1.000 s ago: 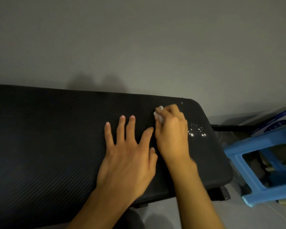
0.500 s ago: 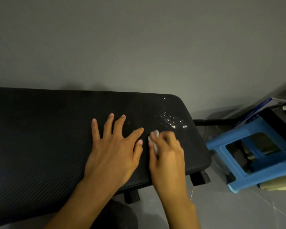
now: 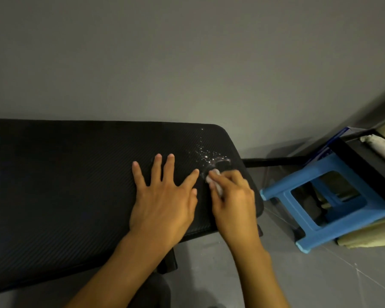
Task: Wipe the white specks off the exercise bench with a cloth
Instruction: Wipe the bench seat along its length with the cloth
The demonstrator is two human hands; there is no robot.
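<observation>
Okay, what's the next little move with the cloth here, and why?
Probably sweep the cloth forward across the bench: the white specks lie just beyond the right hand gripping the cloth, while the left hand rests flat alongside.

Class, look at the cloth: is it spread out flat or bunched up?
Bunched up: the cloth is a small white wad pinched in the right hand, only partly showing.

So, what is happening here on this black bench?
A person is cleaning a black exercise bench. The right hand grips a small white cloth and presses it on the pad at the near edge of the white specks. The left hand lies flat on the bench beside it, fingers spread. Many specks near the far right corner are not yet wiped. A blue stool stands on the floor to the right.
</observation>
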